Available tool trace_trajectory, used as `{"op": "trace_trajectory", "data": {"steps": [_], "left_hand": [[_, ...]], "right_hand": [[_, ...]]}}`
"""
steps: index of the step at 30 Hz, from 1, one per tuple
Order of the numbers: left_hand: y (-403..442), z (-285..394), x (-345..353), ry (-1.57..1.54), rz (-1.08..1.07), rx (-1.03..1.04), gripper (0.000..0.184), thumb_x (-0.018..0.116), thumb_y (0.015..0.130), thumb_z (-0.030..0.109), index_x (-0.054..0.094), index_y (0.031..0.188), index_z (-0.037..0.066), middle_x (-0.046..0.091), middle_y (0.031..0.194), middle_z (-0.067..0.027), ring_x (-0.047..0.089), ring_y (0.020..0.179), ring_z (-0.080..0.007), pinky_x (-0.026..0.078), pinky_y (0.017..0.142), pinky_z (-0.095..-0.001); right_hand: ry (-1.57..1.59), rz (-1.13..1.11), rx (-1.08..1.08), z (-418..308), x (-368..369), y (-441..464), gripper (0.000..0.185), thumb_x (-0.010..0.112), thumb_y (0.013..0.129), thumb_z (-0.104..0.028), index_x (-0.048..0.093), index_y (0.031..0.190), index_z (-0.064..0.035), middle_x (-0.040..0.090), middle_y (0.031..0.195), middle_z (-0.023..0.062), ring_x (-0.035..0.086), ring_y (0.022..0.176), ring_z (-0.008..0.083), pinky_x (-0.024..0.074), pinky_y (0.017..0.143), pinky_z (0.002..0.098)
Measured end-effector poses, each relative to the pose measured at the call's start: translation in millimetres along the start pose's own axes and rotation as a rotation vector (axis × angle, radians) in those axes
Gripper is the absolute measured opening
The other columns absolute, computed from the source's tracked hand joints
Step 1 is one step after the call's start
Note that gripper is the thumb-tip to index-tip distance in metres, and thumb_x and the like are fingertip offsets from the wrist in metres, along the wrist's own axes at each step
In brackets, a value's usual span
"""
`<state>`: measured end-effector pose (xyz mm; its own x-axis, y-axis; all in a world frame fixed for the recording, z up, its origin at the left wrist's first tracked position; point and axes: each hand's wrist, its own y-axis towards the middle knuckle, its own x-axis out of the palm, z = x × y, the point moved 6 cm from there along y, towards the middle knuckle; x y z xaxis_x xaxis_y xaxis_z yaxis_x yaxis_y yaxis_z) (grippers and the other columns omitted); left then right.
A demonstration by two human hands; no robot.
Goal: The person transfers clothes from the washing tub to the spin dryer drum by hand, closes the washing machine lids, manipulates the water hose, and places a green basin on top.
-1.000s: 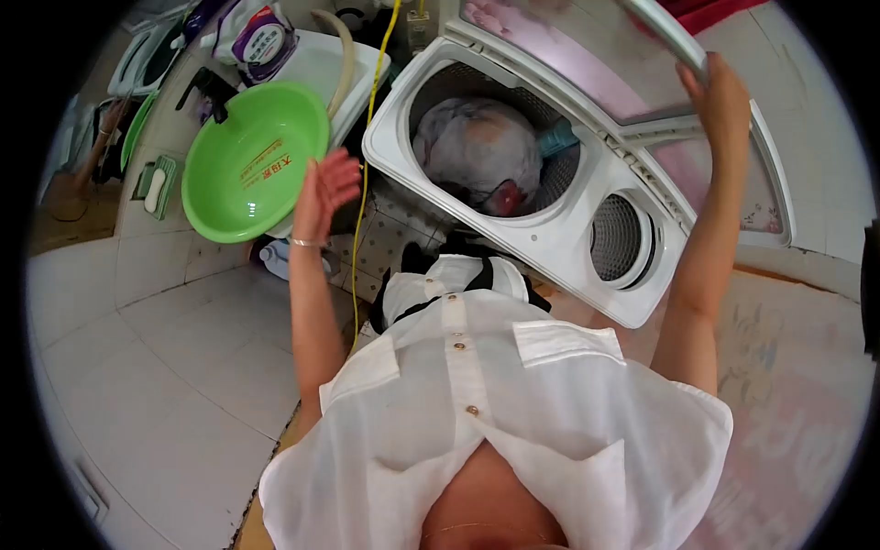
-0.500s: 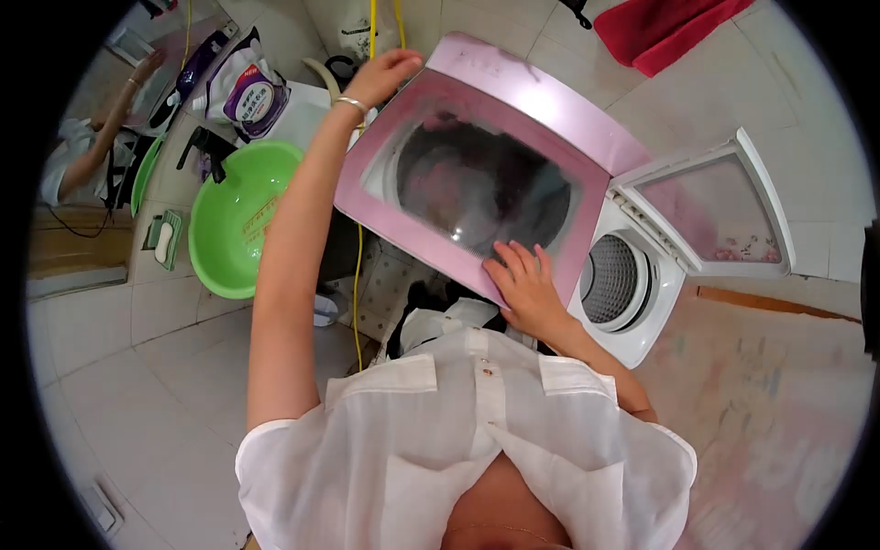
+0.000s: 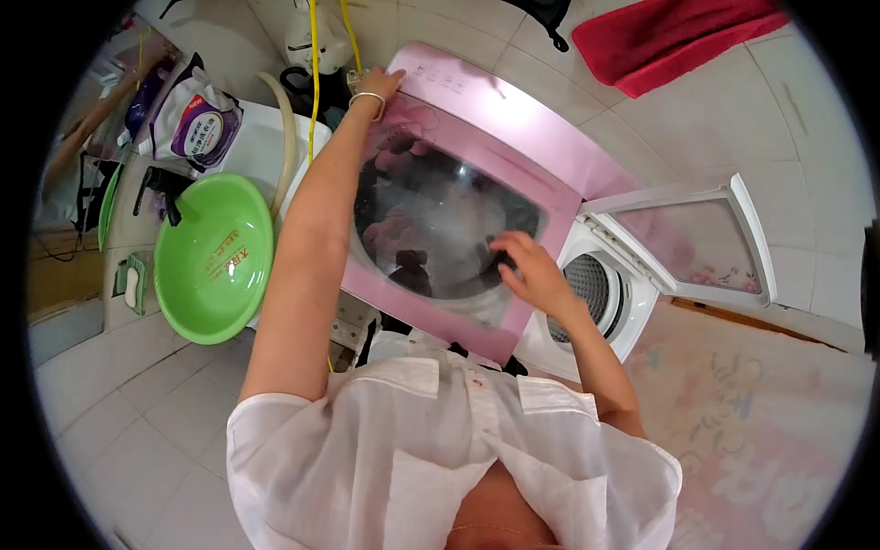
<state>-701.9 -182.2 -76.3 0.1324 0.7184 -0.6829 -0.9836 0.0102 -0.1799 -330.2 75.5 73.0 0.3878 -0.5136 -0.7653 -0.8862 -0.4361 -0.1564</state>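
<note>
A pink washing machine (image 3: 550, 151) with a closed see-through lid (image 3: 449, 220) stands in front of me. Dark and pinkish shapes show through the lid. My left hand (image 3: 379, 84) reaches to the left end of the control panel (image 3: 440, 78); its fingertips touch the panel's edge, and it holds nothing that I can see. A bracelet circles that wrist. Over the lid's lower right part is my right hand (image 3: 534, 275), its fingers bent and apart with nothing in them. Whether its fingertips touch the lid I cannot tell.
Right of the machine, a raised white lid (image 3: 752, 238) stands above a spin tub (image 3: 587, 289). On the left are a green basin (image 3: 220, 312), a black faucet (image 3: 165, 188), a detergent pouch (image 3: 197, 128) and a soap dish (image 3: 131, 282). A yellow cord (image 3: 314, 73) hangs behind; a red towel (image 3: 660, 41) is at the back.
My left hand has come onto the end of the control panel. My right hand has lifted from flat on the lid's front edge to bent fingers over the window. The camera view has shifted.
</note>
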Motion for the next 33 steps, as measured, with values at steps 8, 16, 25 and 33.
{"op": "trace_trajectory", "data": {"steps": [8,16,25,33], "left_hand": [[-33,34,-36,-0.477,0.144,-0.028,0.060,0.066,0.072,0.049,0.060,0.108,0.002,0.063,0.103,-0.0124,0.058,0.095,-0.0233,0.044,0.085,-0.0315],[-88,33,-63,-0.627,0.078,0.072,0.069,0.067,0.075,0.047,0.048,0.125,0.004,0.052,0.121,-0.0143,0.052,0.108,-0.0205,0.044,0.087,-0.0307],[-343,-41,-135,-0.726,0.522,0.126,0.028,0.058,0.088,0.016,0.056,0.111,0.002,0.060,0.103,-0.0064,0.054,0.097,-0.0129,0.042,0.086,-0.0263],[-430,-83,-36,-0.891,0.475,-0.238,0.065,0.062,0.084,0.013,0.022,0.134,0.005,0.042,0.126,-0.0120,0.047,0.108,-0.0192,0.042,0.089,-0.0312]], "right_hand": [[-0.203,0.410,-0.103,77,-21,95,0.032,0.046,0.081,-0.002,0.053,0.112,-0.0033,0.052,0.116,0.0204,0.048,0.109,0.0378,0.0378,0.094,0.0435],[-0.624,0.464,0.040,144,-49,118,0.037,0.031,0.093,-0.018,0.050,0.120,-0.0007,0.050,0.121,0.0233,0.046,0.114,0.0401,0.0361,0.096,0.0443],[-0.617,0.380,-0.042,148,-60,121,0.027,0.040,0.090,-0.013,0.054,0.107,0.0030,0.056,0.104,0.0253,0.052,0.099,0.0396,0.0404,0.086,0.0444],[-0.615,0.343,0.134,139,-65,128,0.031,0.047,0.090,-0.022,0.054,0.111,-0.0003,0.057,0.109,0.0225,0.052,0.100,0.0403,0.0401,0.088,0.0440]]}}
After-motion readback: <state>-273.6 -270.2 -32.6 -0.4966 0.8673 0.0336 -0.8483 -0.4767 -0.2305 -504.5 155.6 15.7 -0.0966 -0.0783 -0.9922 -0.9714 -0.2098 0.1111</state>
